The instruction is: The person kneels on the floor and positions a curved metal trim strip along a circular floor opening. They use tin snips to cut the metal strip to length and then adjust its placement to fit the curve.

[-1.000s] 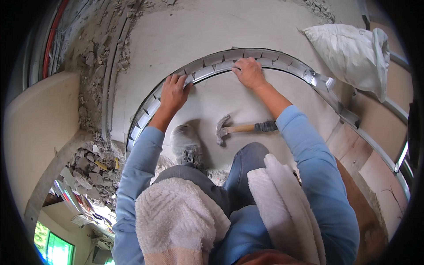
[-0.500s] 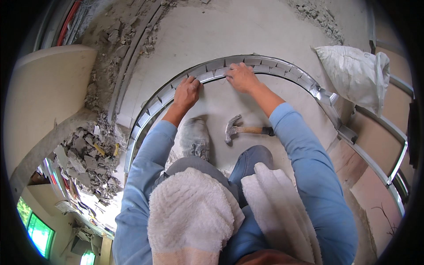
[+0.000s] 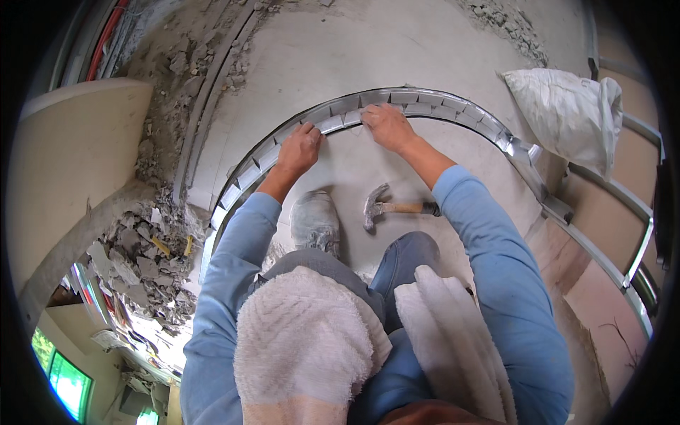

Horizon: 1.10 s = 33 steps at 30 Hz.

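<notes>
A segmented metal track [image 3: 455, 108], bent into a wide arc, lies on the floor in front of me. At its inner edge, left of the arc's top, my left hand [image 3: 300, 147] is closed with the fingers curled onto the metal. A short way to the right, my right hand [image 3: 388, 129] pinches the same inner edge, its fingertips partly hidden behind the hand. A claw hammer [image 3: 400, 208] with a wooden shaft and dark grip lies inside the arc, below my right forearm, touched by neither hand.
My dusty shoe [image 3: 314, 216] stands inside the arc. Broken rubble [image 3: 134, 258] is heaped at the left beside a curved beige panel [image 3: 85, 134]. A white sack [image 3: 567, 113] sits at the right, near metal framing [image 3: 613, 188]. White towels [image 3: 308, 340] hang in front of me.
Both hands stay at nearly the same spots on the track. The right fingers look slightly more drawn in. The whole view has shifted a little.
</notes>
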{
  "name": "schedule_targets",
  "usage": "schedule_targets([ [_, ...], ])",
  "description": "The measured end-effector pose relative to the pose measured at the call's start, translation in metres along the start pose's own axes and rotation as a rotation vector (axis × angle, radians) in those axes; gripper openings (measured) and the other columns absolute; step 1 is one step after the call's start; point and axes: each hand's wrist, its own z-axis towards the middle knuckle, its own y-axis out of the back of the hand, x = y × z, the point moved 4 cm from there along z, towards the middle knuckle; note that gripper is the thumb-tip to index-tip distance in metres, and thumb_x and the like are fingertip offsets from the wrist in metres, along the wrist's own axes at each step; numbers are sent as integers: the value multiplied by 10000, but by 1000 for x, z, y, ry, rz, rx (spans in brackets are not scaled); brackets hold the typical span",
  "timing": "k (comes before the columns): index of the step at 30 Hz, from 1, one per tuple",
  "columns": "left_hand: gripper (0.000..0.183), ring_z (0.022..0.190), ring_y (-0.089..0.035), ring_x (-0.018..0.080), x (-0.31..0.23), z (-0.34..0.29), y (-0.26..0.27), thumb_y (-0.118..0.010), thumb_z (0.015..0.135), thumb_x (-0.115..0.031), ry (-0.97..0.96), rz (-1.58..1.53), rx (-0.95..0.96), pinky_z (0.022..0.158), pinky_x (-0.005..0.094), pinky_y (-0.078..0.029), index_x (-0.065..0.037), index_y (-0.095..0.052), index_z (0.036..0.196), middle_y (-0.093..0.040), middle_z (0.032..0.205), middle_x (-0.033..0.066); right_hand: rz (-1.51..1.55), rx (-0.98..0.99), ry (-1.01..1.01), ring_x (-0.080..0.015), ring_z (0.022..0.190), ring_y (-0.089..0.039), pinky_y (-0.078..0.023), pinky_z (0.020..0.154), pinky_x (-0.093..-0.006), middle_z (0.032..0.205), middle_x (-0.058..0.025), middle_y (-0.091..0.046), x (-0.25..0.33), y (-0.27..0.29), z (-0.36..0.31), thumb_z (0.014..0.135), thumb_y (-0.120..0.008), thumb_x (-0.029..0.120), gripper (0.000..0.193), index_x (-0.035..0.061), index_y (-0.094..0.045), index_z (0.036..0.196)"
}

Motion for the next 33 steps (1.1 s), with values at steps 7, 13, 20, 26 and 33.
schedule_targets([
  [7, 279, 1079, -604, 343, -23, 54, 36, -788, 806, -284, -44, 243, -408, 841, 493, -489, -82, -687, 970, -668, 1104, 83, 57, -76, -6, -304, 939, -627, -540, 798, -478, 1039, -16, -637, 4, 6, -4, 915, -669, 224, 100, 128, -693, 924],
  [13, 287, 1103, -606, 340, -24, 104, 10, -788, 820, -282, -128, 367, -163, 841, 489, -516, -130, -681, 1038, -657, 1169, 78, 70, -132, 41, -292, 962, -619, -539, 812, -469, 1094, -3, -648, 2, 3, -6, 923, -641, 205, 81, 139, -685, 935],
  [20, 154, 987, -630, 314, -21, 103, 4, -752, 818, -243, -221, 374, -227, 730, 468, -554, -142, -694, 920, -655, 1039, 42, -22, -39, 105, -295, 968, -622, -540, 816, -464, 1108, -8, -659, 2, 2, -5, 905, -579, 111, 125, 144, -670, 984],
  [26, 162, 975, -629, 326, -26, 106, 8, -748, 830, -232, -166, 321, -182, 748, 461, -558, -123, -702, 942, -660, 1025, 56, -90, 43, -5, -300, 959, -604, -506, 836, -487, 1128, -13, -680, 7, 1, -6, 943, -566, 146, 146, 137, -663, 1052],
  [33, 232, 983, -624, 380, -24, 35, 22, -739, 874, -201, -8, 158, -200, 854, 481, -524, -41, -703, 1037, -663, 1049, 136, 9, -78, -206, -265, 994, -624, -475, 868, -486, 1211, 44, -722, 10, -6, -9, 959, -617, 246, 182, 181, -742, 1074],
])
